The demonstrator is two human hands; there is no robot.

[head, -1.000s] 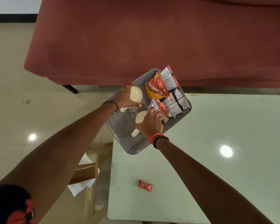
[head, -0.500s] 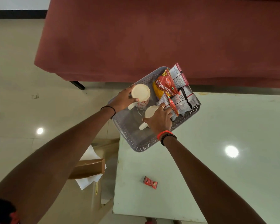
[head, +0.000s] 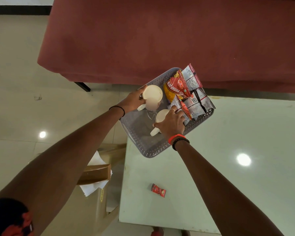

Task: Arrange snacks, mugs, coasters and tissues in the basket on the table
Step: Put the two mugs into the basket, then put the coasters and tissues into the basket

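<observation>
Two mugs go into the basket.
The left hand has tipped its mug sideways, fingers wrapped around; the right hand fingers curl over the other mug.

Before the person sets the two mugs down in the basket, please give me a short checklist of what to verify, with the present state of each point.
1. Left hand holds the tilted mug firmly: ok.
2. Right hand grips the second mug: ok.
3. Free floor in the grey basket for both mugs: ok, the near half is bare.
4. Snack packets clear of the mugs: not ok, one touches the right hand's fingers.
5. Basket fully on the table: not ok, it overhangs the corner.
6. Small red sachet packed: not ok, it lies on the table.
</observation>
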